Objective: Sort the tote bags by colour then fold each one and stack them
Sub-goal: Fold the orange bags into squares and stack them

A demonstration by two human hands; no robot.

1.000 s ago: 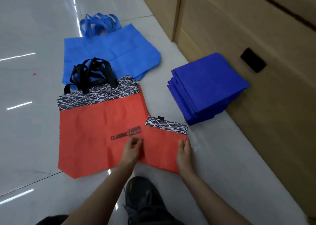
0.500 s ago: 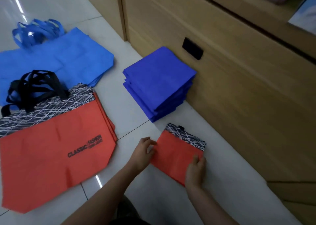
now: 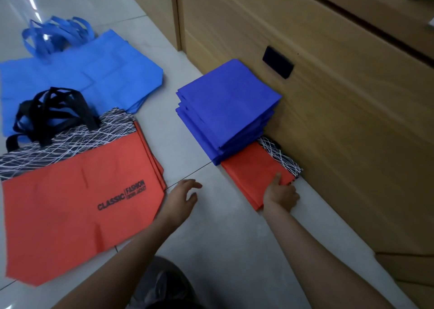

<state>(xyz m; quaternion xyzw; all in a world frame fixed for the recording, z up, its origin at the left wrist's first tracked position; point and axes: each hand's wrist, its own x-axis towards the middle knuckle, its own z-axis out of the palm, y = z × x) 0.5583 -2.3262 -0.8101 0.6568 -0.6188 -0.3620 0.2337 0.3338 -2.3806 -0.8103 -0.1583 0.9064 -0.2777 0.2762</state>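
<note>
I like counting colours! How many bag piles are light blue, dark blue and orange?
Light blue pile: 1
Dark blue stack: 1
Orange: 2, the flat pile and the folded bag
Total: 4

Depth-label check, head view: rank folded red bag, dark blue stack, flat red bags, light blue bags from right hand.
1. folded red bag: in right hand
2. dark blue stack: just beyond
3. flat red bags: left
4. light blue bags: far left
</note>
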